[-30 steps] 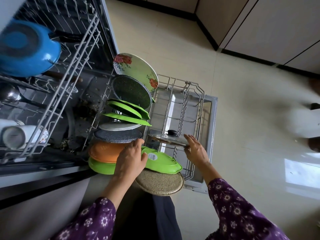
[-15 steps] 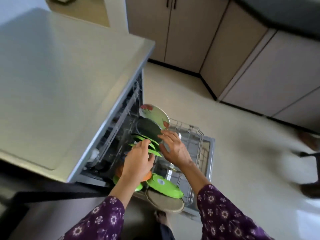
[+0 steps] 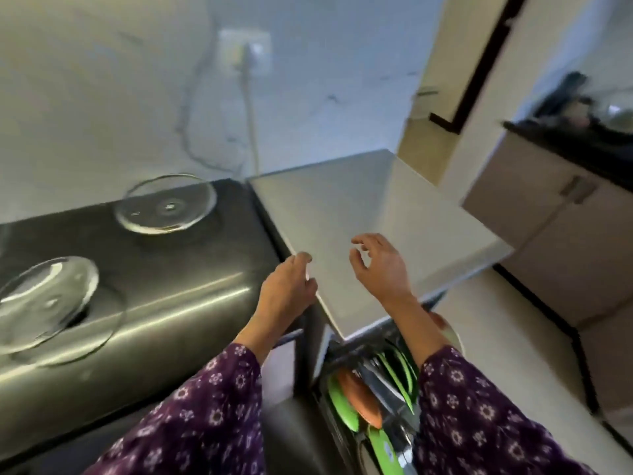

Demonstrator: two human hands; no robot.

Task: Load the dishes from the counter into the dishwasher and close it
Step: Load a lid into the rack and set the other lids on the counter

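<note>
Both hands lifted clear of racked green plates point(image 3: 344, 402), now below right wrist; half-second ago both were down among them. Left hand point(image 3: 286, 293) loosely curled, empty, at near edge of dishwasher's steel top point(image 3: 342, 207). Right hand point(image 3: 380, 269) half-open, empty, above it. Far glass dish point(image 3: 166, 204) and near glass dish point(image 3: 44, 303) wait on dark counter point(image 3: 191, 269), left of left hand. Likely next load.

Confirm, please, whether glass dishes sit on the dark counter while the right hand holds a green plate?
Not quite: in the head view the right hand holds nothing, fingers loosely curled above the grey top. Glass dishes do sit on the dark counter.
</note>
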